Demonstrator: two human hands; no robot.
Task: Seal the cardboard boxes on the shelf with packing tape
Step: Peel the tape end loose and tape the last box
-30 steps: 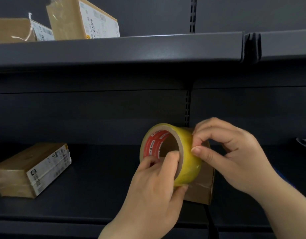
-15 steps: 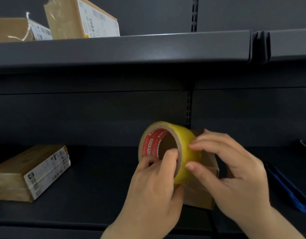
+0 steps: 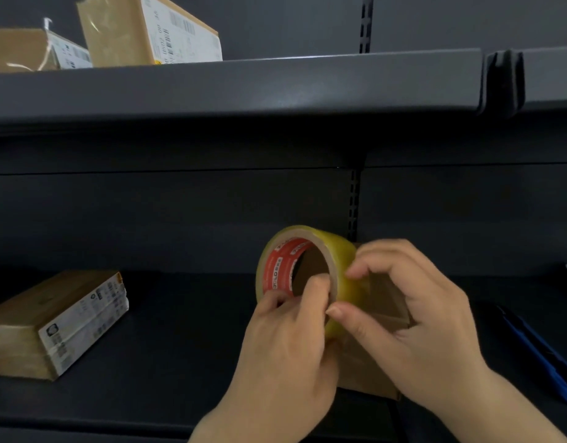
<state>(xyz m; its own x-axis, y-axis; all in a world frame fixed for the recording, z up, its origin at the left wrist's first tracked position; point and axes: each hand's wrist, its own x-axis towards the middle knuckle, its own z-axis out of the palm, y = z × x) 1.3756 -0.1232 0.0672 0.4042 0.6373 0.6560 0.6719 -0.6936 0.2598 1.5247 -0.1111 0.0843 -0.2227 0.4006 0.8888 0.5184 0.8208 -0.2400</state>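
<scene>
A yellowish roll of packing tape point(image 3: 336, 247) with a red-printed core is held upright over the lower shelf. My left hand point(image 3: 285, 356) grips it from below, fingers hooked into the core. My right hand point(image 3: 413, 321) curls over the roll's right face, thumb and fingertips pinching at the tape surface. Behind and under both hands a small cardboard box point(image 3: 384, 305) stands on the shelf, mostly hidden.
A flat labelled cardboard box point(image 3: 55, 321) lies at the left of the lower dark shelf point(image 3: 186, 362). Two more boxes point(image 3: 148, 30) sit on the upper shelf point(image 3: 275, 81). A blue object point(image 3: 537, 350) lies at the right edge.
My right hand's fingers have gone from flat across the roll to curled, pinching at its surface. The left hand and the roll have barely moved.
</scene>
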